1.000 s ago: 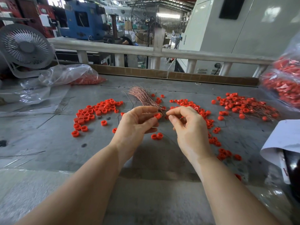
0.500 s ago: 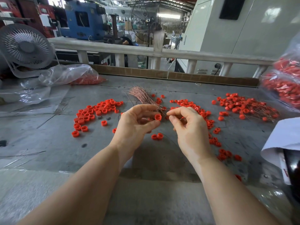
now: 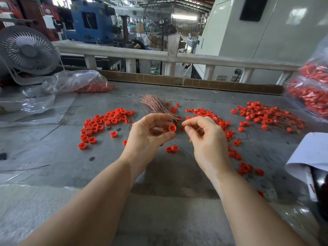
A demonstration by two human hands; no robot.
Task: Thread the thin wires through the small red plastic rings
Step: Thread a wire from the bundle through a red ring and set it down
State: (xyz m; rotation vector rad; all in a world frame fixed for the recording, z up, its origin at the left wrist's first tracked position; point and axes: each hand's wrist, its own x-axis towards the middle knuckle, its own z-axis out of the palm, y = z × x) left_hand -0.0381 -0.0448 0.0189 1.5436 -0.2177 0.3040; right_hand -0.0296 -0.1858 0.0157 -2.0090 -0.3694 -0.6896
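Left hand (image 3: 149,135) pinching one red ring (image 3: 172,128) above the table (image 3: 53,157), right hand (image 3: 204,137) apparently pinching a wire too thin to see; wired pile (image 3: 266,116) lying right, unthreaded rings (image 3: 104,121) waiting left.

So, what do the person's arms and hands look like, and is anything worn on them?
Both forearms are bare up to the frame's edge: no sleeves show. The left hand and right hand wear no gloves. No rings, watch or bracelet are visible. Nails look short and unpainted.
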